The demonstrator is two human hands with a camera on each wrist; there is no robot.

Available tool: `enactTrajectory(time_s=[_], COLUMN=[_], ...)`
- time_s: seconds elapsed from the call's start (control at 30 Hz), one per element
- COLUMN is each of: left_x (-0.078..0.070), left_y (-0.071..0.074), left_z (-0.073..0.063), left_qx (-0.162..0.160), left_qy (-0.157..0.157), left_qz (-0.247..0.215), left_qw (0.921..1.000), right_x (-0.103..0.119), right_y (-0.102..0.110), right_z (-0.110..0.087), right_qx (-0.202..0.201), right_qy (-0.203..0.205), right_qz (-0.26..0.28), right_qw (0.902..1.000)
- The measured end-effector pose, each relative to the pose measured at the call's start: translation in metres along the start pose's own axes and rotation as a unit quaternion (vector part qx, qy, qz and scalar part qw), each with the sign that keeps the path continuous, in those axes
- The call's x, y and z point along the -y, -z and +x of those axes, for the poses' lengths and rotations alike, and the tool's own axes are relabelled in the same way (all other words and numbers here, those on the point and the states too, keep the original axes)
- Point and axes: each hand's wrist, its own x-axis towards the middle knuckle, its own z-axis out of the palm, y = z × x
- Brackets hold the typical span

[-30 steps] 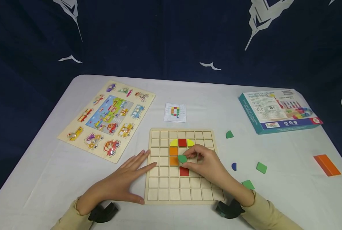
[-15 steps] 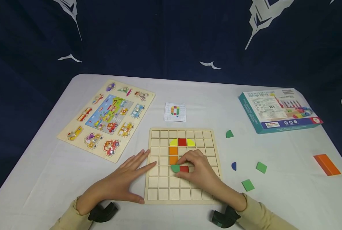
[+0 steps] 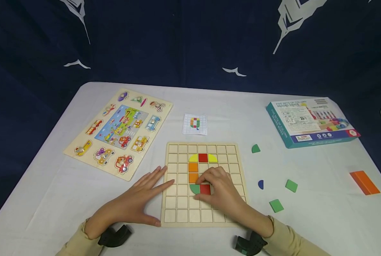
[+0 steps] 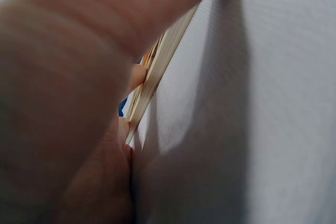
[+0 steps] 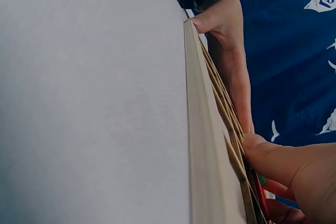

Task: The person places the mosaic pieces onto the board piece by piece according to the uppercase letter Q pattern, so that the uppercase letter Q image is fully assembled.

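In the head view, a wooden grid board lies in front of the person. My left hand is spread along its left side, fingertips and thumb at the edge. My right hand is over the board's middle; its thumb and index finger stand apart at the lower and upper sides of a green quarter-round tile, which sits in a cell. Right of that is a red tile; above it are orange tiles. Higher up, a second red tile sits between two yellow quarter-round tiles.
Loose to the right lie a green quarter-round tile, a blue half-round piece, green squares and an orange block. A pattern card is behind the board, a knobbed puzzle at left, a box at back right.
My right hand has carried the green quarter-round tile leftward and down into the cell beside the red tile; thumb and index finger have since parted. My left hand has stayed put.
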Motion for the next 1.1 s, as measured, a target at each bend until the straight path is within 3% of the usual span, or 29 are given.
enactTrajectory(time_s=[0.33,0.83,0.97,1.1], left_x=[0.000,-0.001,-0.001,-0.001], left_y=[0.000,0.001,0.001,0.001], left_z=[0.000,-0.001,-0.001,-0.001], left_qx=[0.004,-0.001,0.001,0.004], left_qy=[0.006,-0.004,-0.002,0.000], left_qz=[0.002,-0.003,-0.004,-0.008], left_qw=[1.0000,1.0000,1.0000,1.0000], right_x=[-0.002,-0.002,0.000,-0.008], right_y=[0.004,0.002,0.011,0.035], right_z=[-0.001,0.000,0.002,0.006], right_qx=[0.015,0.011,0.013,-0.020], right_qy=[0.001,-0.002,-0.004,0.006], right_qz=[0.025,0.019,0.044,0.071], right_qw=[0.9996,0.9998,0.9989,0.9973])
